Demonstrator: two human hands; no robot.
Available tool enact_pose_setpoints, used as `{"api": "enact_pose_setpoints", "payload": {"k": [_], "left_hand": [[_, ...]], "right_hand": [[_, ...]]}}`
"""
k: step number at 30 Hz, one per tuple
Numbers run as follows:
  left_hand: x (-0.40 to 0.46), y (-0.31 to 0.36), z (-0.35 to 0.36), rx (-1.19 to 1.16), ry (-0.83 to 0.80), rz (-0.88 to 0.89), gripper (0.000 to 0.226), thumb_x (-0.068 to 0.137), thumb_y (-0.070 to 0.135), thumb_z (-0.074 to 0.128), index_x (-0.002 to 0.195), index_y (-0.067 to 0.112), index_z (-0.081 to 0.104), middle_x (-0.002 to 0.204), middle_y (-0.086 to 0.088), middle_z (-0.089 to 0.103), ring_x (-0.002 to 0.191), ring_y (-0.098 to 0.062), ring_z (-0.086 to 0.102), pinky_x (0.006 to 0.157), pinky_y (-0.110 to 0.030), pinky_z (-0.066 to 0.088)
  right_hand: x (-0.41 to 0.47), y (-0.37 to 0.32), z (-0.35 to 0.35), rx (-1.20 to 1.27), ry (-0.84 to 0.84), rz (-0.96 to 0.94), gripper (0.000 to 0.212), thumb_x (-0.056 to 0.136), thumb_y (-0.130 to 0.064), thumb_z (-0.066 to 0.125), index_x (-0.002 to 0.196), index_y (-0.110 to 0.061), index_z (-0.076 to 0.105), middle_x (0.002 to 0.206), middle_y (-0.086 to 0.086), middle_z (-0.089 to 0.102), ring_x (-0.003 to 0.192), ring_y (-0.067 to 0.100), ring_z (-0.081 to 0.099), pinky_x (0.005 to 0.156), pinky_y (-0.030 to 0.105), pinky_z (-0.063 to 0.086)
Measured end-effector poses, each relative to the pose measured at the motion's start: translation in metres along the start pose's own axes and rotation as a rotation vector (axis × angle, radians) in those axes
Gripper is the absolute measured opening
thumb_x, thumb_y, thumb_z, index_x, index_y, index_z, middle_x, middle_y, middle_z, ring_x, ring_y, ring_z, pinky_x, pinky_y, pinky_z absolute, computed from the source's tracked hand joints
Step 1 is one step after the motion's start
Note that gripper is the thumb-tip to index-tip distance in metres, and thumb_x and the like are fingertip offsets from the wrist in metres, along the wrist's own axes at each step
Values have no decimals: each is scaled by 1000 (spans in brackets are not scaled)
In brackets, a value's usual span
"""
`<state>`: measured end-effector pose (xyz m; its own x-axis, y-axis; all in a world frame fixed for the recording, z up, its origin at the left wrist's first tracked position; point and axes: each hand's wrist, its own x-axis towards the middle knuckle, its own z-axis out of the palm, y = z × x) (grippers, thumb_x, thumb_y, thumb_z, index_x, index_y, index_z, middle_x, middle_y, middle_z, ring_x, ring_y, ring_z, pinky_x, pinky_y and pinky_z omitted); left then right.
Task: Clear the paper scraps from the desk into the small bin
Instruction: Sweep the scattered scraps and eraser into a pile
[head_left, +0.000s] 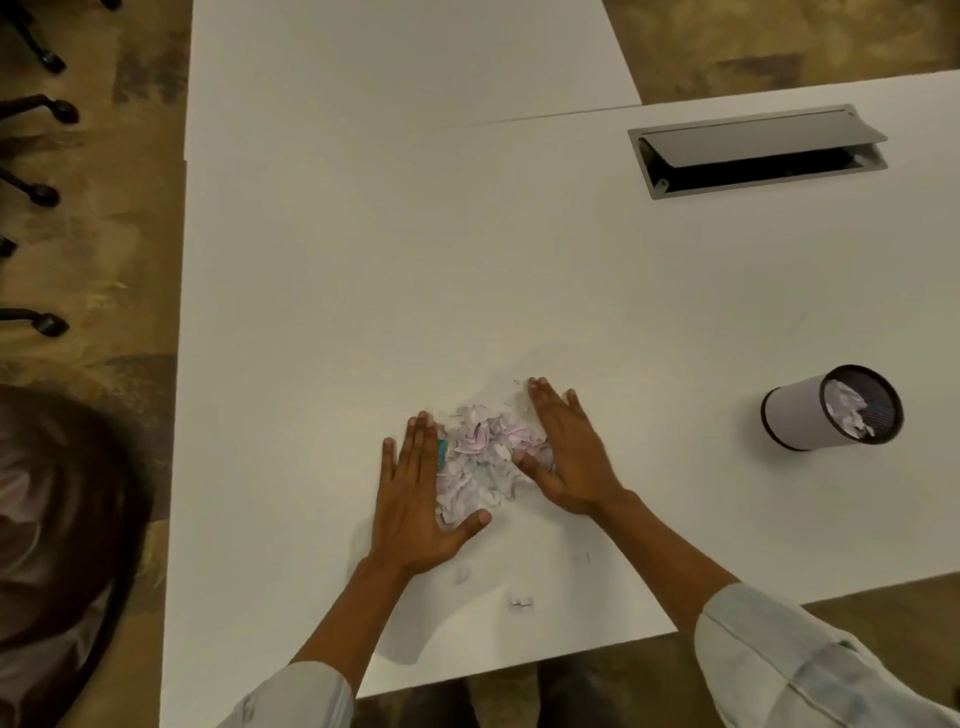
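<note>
White desk (363, 260), flat-fingered hands flanking scrap pile (480, 460); bin (831, 408) well right.

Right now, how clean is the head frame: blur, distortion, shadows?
Head view: wide-angle bend curves the desk edges; soft overall, with the paper scraps between the left hand and right hand smeared; faint shadows under both forearms; small bin readable; left border darkest, blurred.

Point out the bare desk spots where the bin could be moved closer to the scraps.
Bare desk lies between the right hand and the small bin, also beyond the paper scraps toward the cable hatch. Crowded: between both hands, left hand included; stray bits sit near the front edge.
</note>
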<state>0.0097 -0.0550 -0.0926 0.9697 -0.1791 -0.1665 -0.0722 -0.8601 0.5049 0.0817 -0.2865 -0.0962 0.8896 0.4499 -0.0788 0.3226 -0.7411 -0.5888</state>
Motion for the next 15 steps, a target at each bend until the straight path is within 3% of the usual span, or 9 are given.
{"api": "enact_pose_setpoints", "payload": {"k": [5, 8, 12, 15], "left_hand": [[-4, 25, 3, -159, 65, -15, 114, 75, 77, 48, 151, 9, -5, 163, -10, -6, 151, -23, -4, 122, -52, 2], [-31, 12, -4, -163, 115, -79, 130, 65, 80, 58, 150, 7, -7, 162, -11, -12, 150, -28, -8, 122, -47, -6], [-76, 6, 8, -40, 24, -86, 148, 48, 88, 63, 150, 3, 0, 160, -22, -9, 148, -40, -7, 119, -60, 2], [-91, 9, 26, 40, -63, -58, 145, 47, 93, 56, 151, 5, 7, 159, -26, -3, 147, -44, -1, 114, -67, 9]], "right_hand": [[-15, -20, 6, 153, 28, 38, 91, 92, -65, 38, 156, -12, 3, 166, 2, 5, 153, 14, 5, 125, 46, 5], [-61, -9, -6, 112, 124, 143, 110, 80, -74, 52, 156, -13, 0, 166, 2, -2, 153, 21, 1, 124, 50, 2], [-138, 0, 1, -106, 7, 195, 145, 54, -89, 62, 154, -4, 0, 165, 14, -5, 152, 34, -1, 118, 64, 9], [-150, -9, 21, -162, -59, 184, 153, 46, -95, 58, 154, 0, 5, 163, 21, -2, 150, 41, 0, 115, 69, 9]]}}
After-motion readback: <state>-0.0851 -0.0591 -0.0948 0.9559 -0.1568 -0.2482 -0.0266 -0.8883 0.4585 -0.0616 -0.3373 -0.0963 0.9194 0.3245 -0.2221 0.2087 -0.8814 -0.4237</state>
